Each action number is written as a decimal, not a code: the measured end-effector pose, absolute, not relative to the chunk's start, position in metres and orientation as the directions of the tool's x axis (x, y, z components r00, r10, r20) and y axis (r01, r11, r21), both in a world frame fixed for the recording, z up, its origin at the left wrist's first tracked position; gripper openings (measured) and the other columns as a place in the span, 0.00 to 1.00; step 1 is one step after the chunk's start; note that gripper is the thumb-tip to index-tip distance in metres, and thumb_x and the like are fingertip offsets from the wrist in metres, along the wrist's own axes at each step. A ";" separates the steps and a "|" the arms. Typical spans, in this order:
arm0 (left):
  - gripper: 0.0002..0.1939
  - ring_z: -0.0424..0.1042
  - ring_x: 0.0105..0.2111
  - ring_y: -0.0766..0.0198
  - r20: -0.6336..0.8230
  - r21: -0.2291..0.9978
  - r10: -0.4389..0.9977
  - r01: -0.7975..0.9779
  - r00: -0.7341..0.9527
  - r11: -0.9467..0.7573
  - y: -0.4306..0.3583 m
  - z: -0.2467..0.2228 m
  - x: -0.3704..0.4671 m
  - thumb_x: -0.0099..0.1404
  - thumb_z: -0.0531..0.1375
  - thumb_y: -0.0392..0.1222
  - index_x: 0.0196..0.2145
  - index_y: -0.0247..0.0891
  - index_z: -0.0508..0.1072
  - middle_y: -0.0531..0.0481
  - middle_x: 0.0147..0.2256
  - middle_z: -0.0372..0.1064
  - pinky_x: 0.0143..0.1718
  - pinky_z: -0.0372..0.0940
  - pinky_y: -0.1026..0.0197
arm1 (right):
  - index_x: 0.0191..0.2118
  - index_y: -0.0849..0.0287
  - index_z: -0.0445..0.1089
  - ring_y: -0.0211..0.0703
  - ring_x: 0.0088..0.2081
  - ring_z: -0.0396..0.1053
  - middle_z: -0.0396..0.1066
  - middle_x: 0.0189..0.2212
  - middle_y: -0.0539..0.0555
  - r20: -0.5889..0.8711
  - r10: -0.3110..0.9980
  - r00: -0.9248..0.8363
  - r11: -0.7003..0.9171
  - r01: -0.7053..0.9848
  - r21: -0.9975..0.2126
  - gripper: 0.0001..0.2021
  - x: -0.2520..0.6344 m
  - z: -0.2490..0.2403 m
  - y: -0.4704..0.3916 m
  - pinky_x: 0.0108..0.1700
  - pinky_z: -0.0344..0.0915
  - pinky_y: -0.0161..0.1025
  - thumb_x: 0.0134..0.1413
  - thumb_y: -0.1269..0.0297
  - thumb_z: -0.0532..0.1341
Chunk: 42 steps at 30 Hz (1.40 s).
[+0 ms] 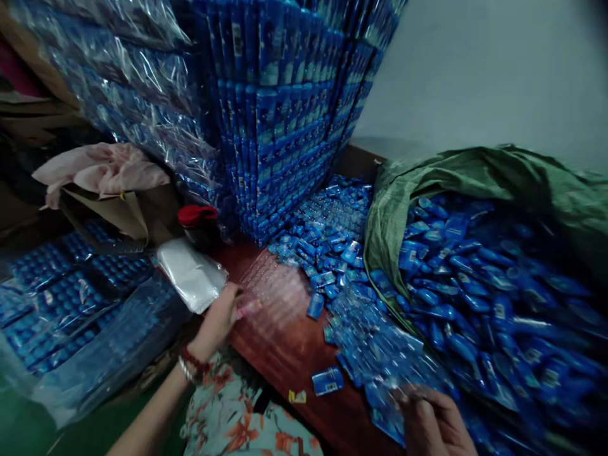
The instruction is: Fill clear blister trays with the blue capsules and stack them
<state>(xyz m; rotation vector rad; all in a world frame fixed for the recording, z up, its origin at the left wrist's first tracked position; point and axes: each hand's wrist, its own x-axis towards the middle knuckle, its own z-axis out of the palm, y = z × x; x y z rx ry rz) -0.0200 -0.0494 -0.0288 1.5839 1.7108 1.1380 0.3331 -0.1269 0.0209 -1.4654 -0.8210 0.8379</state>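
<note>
My left hand [224, 315] is closed at the left edge of a clear, dimpled plastic tray [275, 285] on the reddish-brown table [294, 345]. A smeared pink patch [249, 308] shows beside its fingers. At the lower right, my right hand [434, 421] pinches the near edge of another clear plastic tray [380, 342] with many small cells, which lies over loose blue packs. One flat blue pack [327, 380] with a barcode rests alone near the table's front edge. A small yellow piece [297, 397] lies to its left.
A green woven sack [389, 221] full of blue bottle-shaped packs [456, 266] opens on the right. Tall stacks of blue packs [285, 126] rise behind. White plastic bags [192, 272], a red-lidded container [197, 215] and wrapped blue packs [61, 304] sit left.
</note>
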 end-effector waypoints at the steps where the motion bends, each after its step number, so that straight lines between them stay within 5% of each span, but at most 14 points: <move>1: 0.07 0.66 0.35 0.56 0.162 0.804 0.970 0.595 -0.183 -0.022 -0.039 -0.025 -0.035 0.60 0.51 0.40 0.35 0.39 0.66 0.45 0.34 0.66 0.41 0.61 0.55 | 0.31 0.58 0.68 0.39 0.27 0.67 0.69 0.27 0.51 0.008 0.876 0.482 -0.028 0.068 -0.997 0.12 0.332 0.024 -0.129 0.31 0.66 0.36 0.43 0.57 0.66; 5: 0.10 0.66 0.36 0.54 0.156 0.580 0.947 0.802 -0.280 0.142 0.001 -0.018 -0.083 0.60 0.47 0.40 0.35 0.36 0.65 0.42 0.34 0.65 0.41 0.62 0.54 | 0.31 0.57 0.68 0.40 0.29 0.68 0.69 0.27 0.51 0.281 0.893 0.352 0.152 0.352 -0.924 0.04 0.319 0.038 -0.138 0.31 0.65 0.35 0.50 0.64 0.61; 8: 0.12 0.66 0.36 0.53 0.158 0.454 0.953 0.876 -0.258 0.162 0.015 -0.022 -0.091 0.60 0.48 0.41 0.38 0.34 0.66 0.40 0.36 0.65 0.41 0.62 0.53 | 0.35 0.56 0.68 0.40 0.31 0.68 0.70 0.29 0.51 0.421 0.907 -0.014 0.359 0.548 -0.756 0.04 0.291 0.039 -0.145 0.32 0.64 0.35 0.54 0.70 0.57; 12: 0.16 0.66 0.40 0.50 0.236 0.404 0.940 0.905 -0.246 0.135 0.012 -0.028 -0.081 0.62 0.48 0.42 0.43 0.32 0.67 0.38 0.39 0.64 0.43 0.62 0.51 | 0.40 0.61 0.68 0.42 0.31 0.65 0.70 0.30 0.54 0.363 0.753 -0.549 0.657 0.662 -0.362 0.12 0.249 0.009 -0.151 0.38 0.63 0.41 0.58 0.76 0.49; 16: 0.19 0.64 0.43 0.52 0.375 0.456 0.903 0.890 -0.210 0.017 0.000 -0.033 -0.068 0.63 0.50 0.44 0.48 0.32 0.66 0.39 0.42 0.63 0.47 0.61 0.50 | 0.39 0.64 0.67 0.43 0.33 0.63 0.68 0.30 0.55 0.258 0.644 -0.721 0.762 0.633 -0.135 0.10 0.242 -0.034 -0.149 0.44 0.59 0.45 0.59 0.74 0.50; 23: 0.14 0.65 0.46 0.57 0.562 0.472 0.826 0.836 -0.041 -0.280 -0.040 -0.041 -0.017 0.65 0.53 0.40 0.48 0.38 0.67 0.43 0.44 0.65 0.49 0.61 0.53 | 0.42 0.63 0.67 0.41 0.35 0.61 0.67 0.32 0.53 0.235 0.648 -0.725 0.761 0.630 -0.155 0.09 0.256 -0.055 -0.150 0.47 0.56 0.44 0.60 0.73 0.51; 27: 0.18 0.61 0.53 0.56 0.385 0.364 0.781 0.697 0.492 -0.618 -0.062 -0.051 0.026 0.66 0.52 0.40 0.54 0.42 0.62 0.44 0.52 0.63 0.54 0.56 0.49 | 0.44 0.62 0.67 0.43 0.39 0.61 0.69 0.37 0.56 0.307 0.729 -0.612 0.681 0.693 -0.237 0.11 0.265 -0.054 -0.151 0.48 0.55 0.44 0.59 0.71 0.51; 30: 0.20 0.57 0.57 0.54 0.205 0.319 0.689 0.618 0.695 -0.719 -0.069 -0.060 0.044 0.68 0.50 0.44 0.57 0.45 0.61 0.45 0.55 0.61 0.58 0.48 0.44 | 0.48 0.61 0.66 0.46 0.45 0.61 0.68 0.43 0.59 0.174 0.868 -0.465 0.496 0.834 -0.243 0.17 0.283 -0.048 -0.147 0.47 0.55 0.43 0.52 0.77 0.53; 35: 0.20 0.62 0.50 0.52 0.092 0.329 0.751 0.691 0.654 -0.643 -0.086 -0.070 0.048 0.67 0.50 0.49 0.55 0.45 0.64 0.41 0.51 0.62 0.50 0.57 0.45 | 0.55 0.58 0.61 0.50 0.52 0.58 0.63 0.54 0.58 -0.096 0.930 -0.354 0.349 0.935 -0.062 0.27 0.311 -0.043 -0.145 0.47 0.55 0.44 0.48 0.80 0.54; 42: 0.20 0.63 0.44 0.54 0.077 0.346 0.872 0.807 0.484 -0.479 -0.120 -0.066 0.058 0.68 0.49 0.45 0.54 0.38 0.65 0.38 0.47 0.61 0.43 0.63 0.53 | 0.51 0.63 0.65 0.50 0.40 0.65 0.70 0.41 0.61 0.057 0.971 -0.230 0.232 0.973 -0.019 0.15 0.324 -0.060 -0.161 0.39 0.61 0.44 0.59 0.69 0.51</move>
